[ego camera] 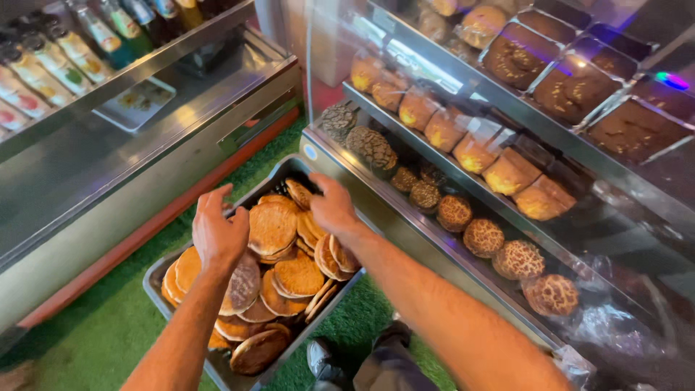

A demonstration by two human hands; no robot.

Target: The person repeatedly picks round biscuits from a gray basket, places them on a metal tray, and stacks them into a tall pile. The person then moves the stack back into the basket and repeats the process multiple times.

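Head view: above the tray (156,286) of pancakes (272,227), our left hand (217,235) and right hand (333,206) hover loose-fingered, grasping nothing — we'd best lift each pancake gently by its edge.

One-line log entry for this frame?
left hand: above flat cakes, fingers curled | right hand: on cakes at tray far end | display case at right

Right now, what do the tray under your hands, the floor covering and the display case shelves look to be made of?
The tray looks like brushed metal, probably steel or aluminium: dull grey, thin rolled rim. The floor covering looks like artificial grass: even green, short fibres. The display case shelves seem to be polished metal behind clear glass or plastic, judging by the reflections. The left hand and right hand hover over the flat round cakes.
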